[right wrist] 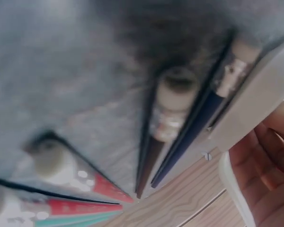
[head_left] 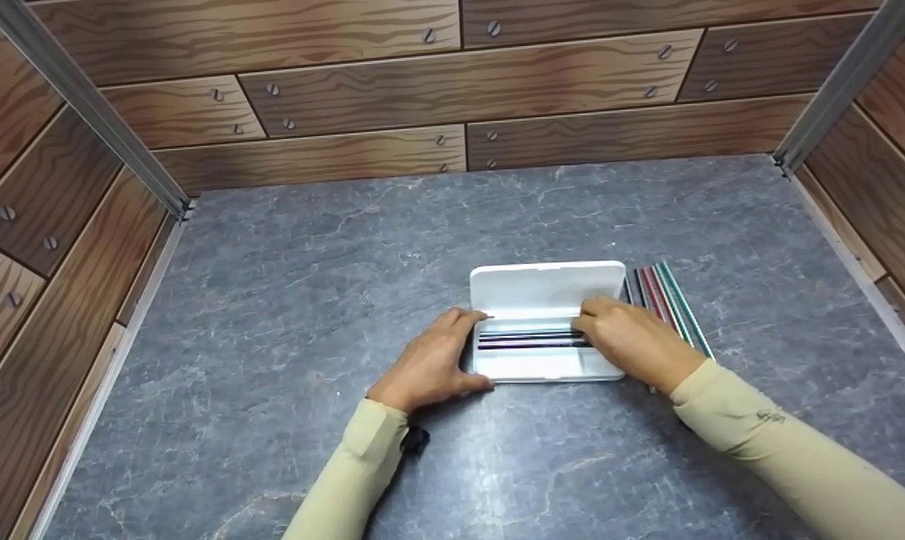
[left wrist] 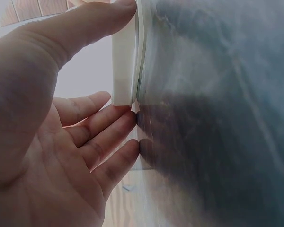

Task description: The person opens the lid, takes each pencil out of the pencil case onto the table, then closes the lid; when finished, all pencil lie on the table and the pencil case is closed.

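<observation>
A white pencil case (head_left: 527,367) lies on the table with its lid (head_left: 546,289) raised at the back. Several dark pencils (head_left: 527,341) lie lengthwise inside it. Around the case's left end, my left hand (head_left: 431,364) holds it, thumb at the front corner and fingers at the back; the left wrist view shows the thumb (left wrist: 94,23) against the case's wall. My right hand (head_left: 632,337) reaches over the right end, its curled fingers pinching at the ends of the dark pencils. Those ends are hidden under the fingers.
To the right of the case lie loose pencils (head_left: 670,300), dark, red, white and green, partly behind the right forearm. Their eraser ends, including a red pencil (right wrist: 80,205), show in the right wrist view. Wood-patterned walls (head_left: 362,97) enclose the grey marbled table (head_left: 310,247).
</observation>
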### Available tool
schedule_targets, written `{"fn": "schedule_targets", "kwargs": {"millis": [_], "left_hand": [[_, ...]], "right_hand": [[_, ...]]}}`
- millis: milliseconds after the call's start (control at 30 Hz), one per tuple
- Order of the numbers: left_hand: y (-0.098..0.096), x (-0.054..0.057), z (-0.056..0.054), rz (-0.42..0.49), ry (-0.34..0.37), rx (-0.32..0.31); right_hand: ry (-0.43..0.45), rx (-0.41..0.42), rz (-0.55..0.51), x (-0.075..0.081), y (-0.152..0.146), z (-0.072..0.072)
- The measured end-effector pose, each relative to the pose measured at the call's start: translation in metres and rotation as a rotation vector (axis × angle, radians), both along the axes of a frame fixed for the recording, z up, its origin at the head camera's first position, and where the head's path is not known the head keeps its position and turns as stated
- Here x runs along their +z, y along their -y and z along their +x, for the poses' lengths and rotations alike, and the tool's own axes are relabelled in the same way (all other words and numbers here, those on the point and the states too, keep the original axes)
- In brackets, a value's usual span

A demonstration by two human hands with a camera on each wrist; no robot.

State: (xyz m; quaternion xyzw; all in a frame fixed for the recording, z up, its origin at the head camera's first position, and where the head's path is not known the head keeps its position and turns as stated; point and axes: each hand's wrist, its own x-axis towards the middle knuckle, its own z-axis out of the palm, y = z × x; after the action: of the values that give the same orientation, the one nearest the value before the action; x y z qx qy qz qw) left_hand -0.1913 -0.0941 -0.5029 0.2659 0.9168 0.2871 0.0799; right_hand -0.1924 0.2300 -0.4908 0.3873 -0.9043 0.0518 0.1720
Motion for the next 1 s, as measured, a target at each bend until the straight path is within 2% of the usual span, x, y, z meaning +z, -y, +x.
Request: {"fn": "schedule_targets", "kwargs": {"millis": [200, 367, 467, 700, 867, 1000], "left_hand": [[0.0, -0.002, -0.001, 0.005, -0.007, -0.002], [0.0, -0.002, -0.001, 0.008, -0.011, -0.002], [0.0, -0.002, 0.0, 0.008, -0.015, -0.001], [0.0, -0.001, 0.0, 0.012, -0.003, -0.01], [0.0, 0.001, -0.001, 0.006, -0.008, -0.005], [0.0, 0.0, 0.0, 0.007, -0.002, -0.006]], "right_hand": [[-0.02, -0.071, 0.042, 0.001, 0.008, 0.005], [-0.151, -0.047, 0.135, 0.0, 0.009, 0.004], [-0.21, -0.028, 0.153, 0.0, 0.008, 0.002], [-0.141, -0.021, 0.151, 0.005, 0.008, 0.001], [-0.142, 0.003, 0.168, 0.006, 0.007, -0.003], [-0.138, 0.025, 0.133, 0.004, 0.005, -0.005]]}}
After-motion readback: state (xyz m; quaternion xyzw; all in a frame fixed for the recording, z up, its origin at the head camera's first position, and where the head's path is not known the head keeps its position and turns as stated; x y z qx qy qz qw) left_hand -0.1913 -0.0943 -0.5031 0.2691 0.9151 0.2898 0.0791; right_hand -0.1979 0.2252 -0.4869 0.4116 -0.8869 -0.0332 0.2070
